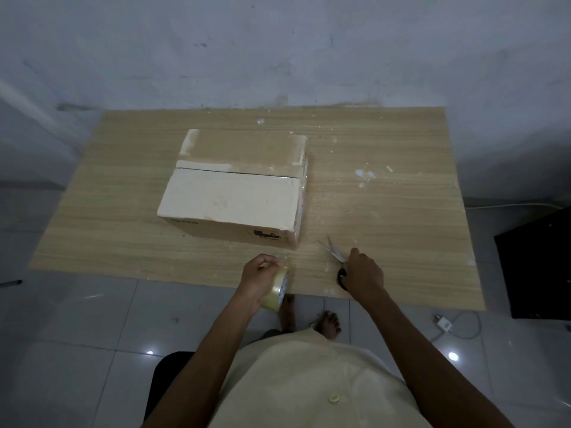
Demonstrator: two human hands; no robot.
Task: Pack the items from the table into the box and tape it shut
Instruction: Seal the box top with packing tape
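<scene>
While the box stands closed on the table, a little left of the frame's centre, its top flaps are met along a seam running left to right. Glossy tape is seen at the seam's right end and down the right side.

A roll of clear tape is held by the left hand at lower centre, over the table's near edge. The fingers are curled round its rim and the roll is turned on edge.

The scissors lie on the table just right of the box's near right corner, apart from it. Their blades are spread and pointed toward the upper left. Their black handle is largely covered by the right hand, whose fingers are curled over it. Whether the fingers pass through the loops cannot be told. Bare wood is seen between the two hands.

White flecks are scattered over the table's right half. Bare feet are seen on pale tiles below the near edge, and a cream shirt fills the lower centre. A white plug with its cable lies on the floor at lower right, and a dark object is cut off by the right edge. A scuffed grey wall fills the top.
</scene>
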